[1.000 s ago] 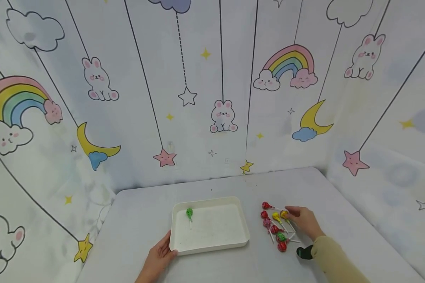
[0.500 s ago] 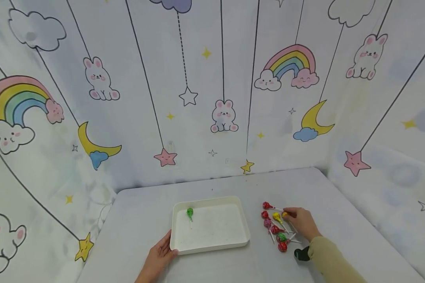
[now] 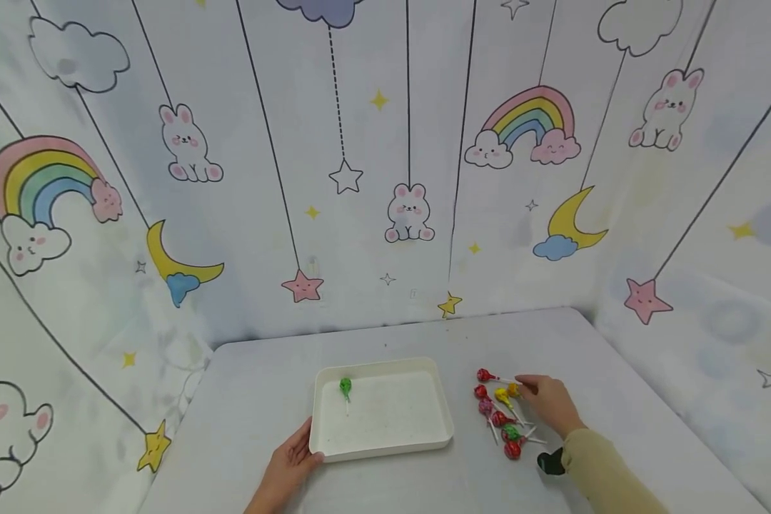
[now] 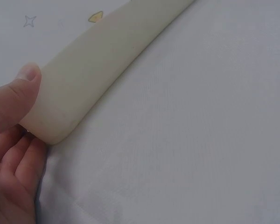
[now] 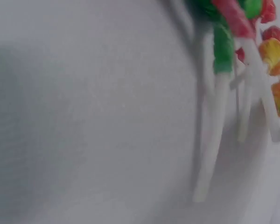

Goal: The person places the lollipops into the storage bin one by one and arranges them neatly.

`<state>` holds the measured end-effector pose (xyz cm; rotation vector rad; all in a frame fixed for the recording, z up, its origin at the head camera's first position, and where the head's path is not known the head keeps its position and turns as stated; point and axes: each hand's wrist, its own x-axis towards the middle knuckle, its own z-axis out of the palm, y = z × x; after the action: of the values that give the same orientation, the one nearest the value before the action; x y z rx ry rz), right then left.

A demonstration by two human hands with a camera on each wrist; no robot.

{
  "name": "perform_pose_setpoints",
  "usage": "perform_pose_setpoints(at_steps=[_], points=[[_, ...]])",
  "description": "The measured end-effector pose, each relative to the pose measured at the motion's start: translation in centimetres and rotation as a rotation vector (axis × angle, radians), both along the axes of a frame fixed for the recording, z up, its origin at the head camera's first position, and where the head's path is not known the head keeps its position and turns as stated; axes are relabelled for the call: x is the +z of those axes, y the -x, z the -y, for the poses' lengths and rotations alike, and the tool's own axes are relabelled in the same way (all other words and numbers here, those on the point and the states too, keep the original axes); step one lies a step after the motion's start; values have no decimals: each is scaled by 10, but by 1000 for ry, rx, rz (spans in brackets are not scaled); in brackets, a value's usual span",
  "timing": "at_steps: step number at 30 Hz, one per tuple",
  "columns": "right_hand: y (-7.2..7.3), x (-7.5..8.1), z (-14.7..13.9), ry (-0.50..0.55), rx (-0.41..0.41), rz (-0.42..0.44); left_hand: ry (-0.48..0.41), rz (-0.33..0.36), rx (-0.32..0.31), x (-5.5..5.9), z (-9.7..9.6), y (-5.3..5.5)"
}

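Observation:
In the head view my left hand [image 3: 287, 460] holds the near-left corner of a shallow white tray [image 3: 417, 448]. The left wrist view shows the thumb [image 4: 28, 88] on the tray's wall [image 4: 93, 70] and curled fingers at its lower corner. A green lollipop [image 3: 345, 387] lies inside the tray, towards its left. My right hand [image 3: 552, 403] is over the far-right side of a lollipop pile, thumb and forefinger close together by a yellow lollipop [image 3: 513, 390] and a red lollipop's [image 3: 484, 375] stick end. Whether they pinch either one is hidden.
Several other lollipops lie in the pile right of the tray, among them a yellow one [image 3: 502, 395], a green one [image 3: 510, 432] and a red one [image 3: 512, 450]. A dark device [image 3: 551, 462] sits at the right wrist. Patterned cloth walls [image 3: 360, 250] border the white table [image 3: 244, 400].
The right fingers shift slightly about the far-right lollipops, and the yellow lollipop beside them now sits a little further left. The left hand and tray stay put.

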<state>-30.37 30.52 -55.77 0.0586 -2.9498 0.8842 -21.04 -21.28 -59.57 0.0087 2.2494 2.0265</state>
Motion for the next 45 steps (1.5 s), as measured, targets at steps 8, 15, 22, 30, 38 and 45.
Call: perform_pose_setpoints(at_steps=[8,15,22,30,38,45], points=[[11,0,7,-80,8,17,16,29,-10,2,-3,-3],[13,10,6,-71,-50,57,-19,20,-14,-2,-1,-1],[14,10,5,-55,-64,91,-35,17,-11,-3,1,-1],[9,10,6,-31,-67,101,-44,12,-27,-5,3,0],[1,15,6,35,-105,44,-42,-2,-47,-7,4,1],[18,43,31,159,-76,-91,-36,-5,-32,-5,4,2]])
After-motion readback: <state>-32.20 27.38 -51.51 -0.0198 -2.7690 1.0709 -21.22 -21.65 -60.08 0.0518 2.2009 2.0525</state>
